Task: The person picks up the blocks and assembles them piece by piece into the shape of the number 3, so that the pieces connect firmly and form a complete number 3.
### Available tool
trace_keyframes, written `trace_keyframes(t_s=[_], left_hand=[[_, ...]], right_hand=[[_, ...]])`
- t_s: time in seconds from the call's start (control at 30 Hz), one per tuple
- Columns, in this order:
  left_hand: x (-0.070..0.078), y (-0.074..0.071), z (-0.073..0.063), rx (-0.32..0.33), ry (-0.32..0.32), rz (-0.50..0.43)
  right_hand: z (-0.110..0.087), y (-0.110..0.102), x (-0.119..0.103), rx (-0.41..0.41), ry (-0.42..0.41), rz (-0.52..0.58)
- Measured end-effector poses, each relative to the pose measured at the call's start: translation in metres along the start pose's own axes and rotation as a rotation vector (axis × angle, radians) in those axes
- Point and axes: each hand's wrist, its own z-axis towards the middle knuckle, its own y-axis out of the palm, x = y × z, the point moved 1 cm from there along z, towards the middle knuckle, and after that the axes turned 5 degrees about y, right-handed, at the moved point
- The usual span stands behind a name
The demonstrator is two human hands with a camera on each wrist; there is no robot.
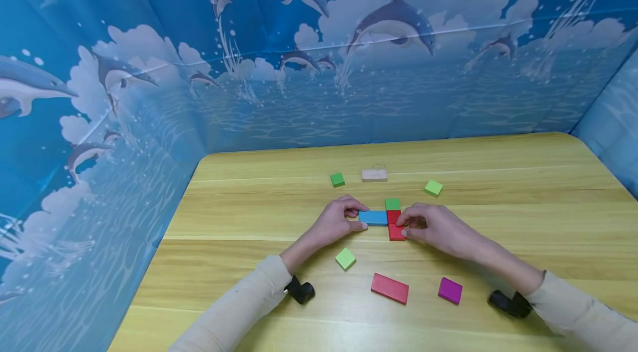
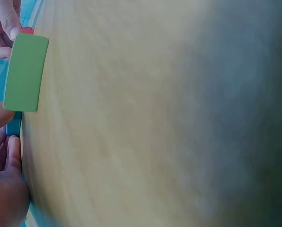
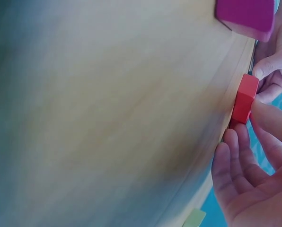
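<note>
In the head view, my left hand (image 1: 335,222) pinches the left end of a flat blue block (image 1: 372,218) between thumb and fingers. That block's right end meets a short column: a green block (image 1: 392,205) at the far end, a red block (image 1: 394,216) in the middle, and another red block (image 1: 396,233) nearest me. My right hand (image 1: 438,228) holds the nearest red block at its right side with thumb and fingertips. The right wrist view shows this red block (image 3: 245,97) at the thumb tip. Part of the blue block (image 2: 13,124) shows between the left fingers in the left wrist view.
Beyond the hands lie a green block (image 1: 337,179), a pale block (image 1: 374,175) and a light green block (image 1: 433,188). Nearer me are another light green block (image 1: 345,259), a long pinkish-red block (image 1: 390,288) and a purple block (image 1: 450,290) on the wooden table (image 1: 239,263).
</note>
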Motion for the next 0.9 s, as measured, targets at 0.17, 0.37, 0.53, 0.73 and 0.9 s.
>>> trace_keyframes(t_s=[0.17,0.37,0.53,0.73,0.9], left_hand=[[0.000,0.000,0.000,-0.001,-0.002,-0.003],[0.001,0.000,0.000,-0.002,-0.005,0.001],[0.000,0.000,0.000,-0.004,-0.007,0.003],[-0.001,0.001,0.001,-0.004,-0.002,0.005],[0.002,-0.001,0.001,-0.004,0.000,0.003]], right_hand=[[0.001,0.000,0.002,-0.013,0.009,0.020],[0.001,-0.001,0.001,-0.019,0.016,0.037],[0.000,-0.002,0.000,-0.023,0.019,0.039],[-0.005,-0.008,0.000,-0.021,0.034,0.056],[-0.011,-0.014,-0.004,-0.009,0.022,0.036]])
